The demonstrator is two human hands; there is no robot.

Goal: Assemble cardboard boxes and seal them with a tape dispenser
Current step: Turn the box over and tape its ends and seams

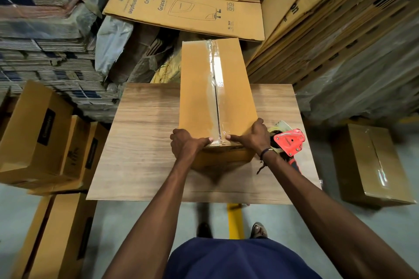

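Both your hands, left hand (186, 145) and right hand (254, 135), grip the box's (199, 88) near end mid-table (140, 142), thumbs pressing tape (216, 84) down. Seam looks sealed; next, probably turn it. Dispenser (289, 141) lies at the right edge.

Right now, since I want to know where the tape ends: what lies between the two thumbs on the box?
In the head view, the taped centre seam of the box runs between the left hand and right hand.
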